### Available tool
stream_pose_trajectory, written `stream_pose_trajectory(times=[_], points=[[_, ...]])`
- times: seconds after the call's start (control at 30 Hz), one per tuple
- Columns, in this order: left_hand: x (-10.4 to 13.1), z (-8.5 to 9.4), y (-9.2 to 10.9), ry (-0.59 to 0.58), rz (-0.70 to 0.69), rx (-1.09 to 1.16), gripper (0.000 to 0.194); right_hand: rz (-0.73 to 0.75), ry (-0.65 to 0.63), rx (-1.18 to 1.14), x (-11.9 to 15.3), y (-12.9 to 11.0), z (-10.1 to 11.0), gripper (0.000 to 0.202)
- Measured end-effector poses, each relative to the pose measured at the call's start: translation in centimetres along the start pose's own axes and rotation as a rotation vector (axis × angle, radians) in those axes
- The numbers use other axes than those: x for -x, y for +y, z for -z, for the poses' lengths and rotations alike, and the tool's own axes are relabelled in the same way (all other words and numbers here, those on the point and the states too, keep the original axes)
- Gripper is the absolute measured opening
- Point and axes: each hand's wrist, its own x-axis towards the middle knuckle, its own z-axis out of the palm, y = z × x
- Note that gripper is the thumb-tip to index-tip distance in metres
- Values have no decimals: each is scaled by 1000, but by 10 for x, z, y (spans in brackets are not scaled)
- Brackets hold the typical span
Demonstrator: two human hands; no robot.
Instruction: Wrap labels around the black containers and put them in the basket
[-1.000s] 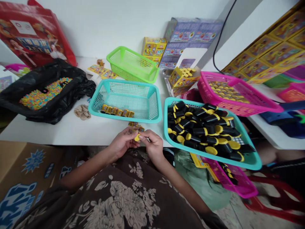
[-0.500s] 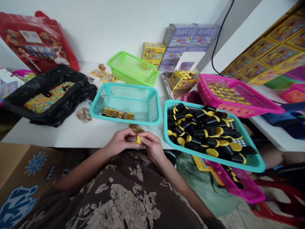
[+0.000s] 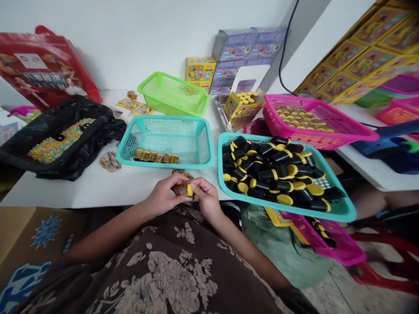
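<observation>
Above my lap, at the table's front edge, a small yellow-capped bottle (image 3: 182, 190) with a printed label lies on its side between my hands. My left hand (image 3: 165, 195) is closed around its body. My right hand (image 3: 207, 197) pinches the yellow cap end. Just behind my fingers, printed labels (image 3: 183, 173) lie on the table, partly hidden. A turquoise basket (image 3: 163, 165) beyond them has a row of labelled little bottles (image 3: 156, 156) along its near side. To the right, another turquoise basket (image 3: 351, 210) is heaped with black bottles (image 3: 267, 174) with yellow caps.
A black-lined bin (image 3: 19, 150) of colourful pellets stands left, near a crumpled cloth (image 3: 110, 162). Behind are a green basket (image 3: 173, 104), stacked boxes (image 3: 234, 46) and an open carton (image 3: 242, 109). A pink basket (image 3: 347, 137) overlaps the right side. A cardboard box (image 3: 32, 244) sits below left.
My view has turned slightly right, so the surroundings appear shifted left. Both hands still hold the bottle; its printed side shows more, and my right fingers have shifted at the cap.
</observation>
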Motion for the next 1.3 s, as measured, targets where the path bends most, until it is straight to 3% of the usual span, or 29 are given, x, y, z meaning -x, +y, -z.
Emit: stream_pose_trajectory(times=[0.17,0.33,0.43,0.57,0.67,0.77,0.87,0.93,1.07,1.13,1.2,1.3], points=[[-21,15,6,-57,-149,-210,23,-53,-16,17,1,1,5,33],[-80,36,17,82,16,-413,32,-166,-32,63,5,4,10,37],[-117,37,21,82,101,-644,36,-205,-70,100,8,5,10,36],[-147,28,13,-107,250,-900,38,-214,-56,111,11,6,13,36],[-155,26,3,-282,357,-1004,33,-212,-30,107,12,7,17,36],[-157,31,-1,-342,364,-1061,30,-208,-26,118,12,8,20,36],[-152,38,5,-284,318,-1076,28,-147,18,169,11,9,22,35],[-138,38,12,-178,187,-1001,27,-95,60,219,10,9,24,32],[-80,27,19,-9,-111,-645,28,-73,59,287,9,8,28,31],[-45,23,9,82,-96,-544,34,-76,60,304,10,9,30,33],[-17,28,-9,217,4,-568,43,-89,58,327,10,9,32,35],[14,58,-39,478,247,-778,43,-118,36,354,8,11,35,38]])
